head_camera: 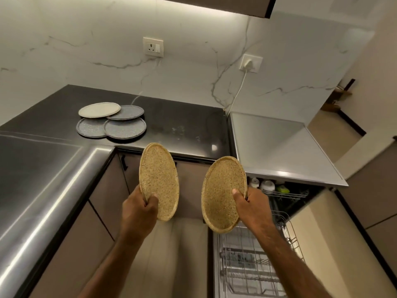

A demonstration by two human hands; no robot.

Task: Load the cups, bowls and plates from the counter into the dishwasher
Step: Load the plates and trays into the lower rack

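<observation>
The left hand (139,209) grasps the left plate (159,181) by its lower rim, thumb curled onto the speckled face and fingers behind. The plate stands almost upright in front of the cabinets. Just beside it, the right plate (223,194) is pinched at its right edge by the right hand (251,207), thumb on the face, the other fingers hidden behind. Its lower edge hangs over the left corner of the open rack (247,265).

Each plate hangs from a one-handed rim grip, so a loosened thumb would likely drop it on the floor or the wires. Swinging both rightward together could knock them against each other. A plate lowered crooked may lean rather than seat between the tines, and a raised one could catch the upper rack (285,193).

A steel top (43,179) runs along the left. On the black counter (182,125) four plates overlap: a cream plate (98,109) lying partly on three grey plates (125,129). Behind is a marble wall (86,39) with a socket (153,46) and a plug (249,65), whose white cable drops behind the counter. At right, the upper rack holds white cups (267,185).
</observation>
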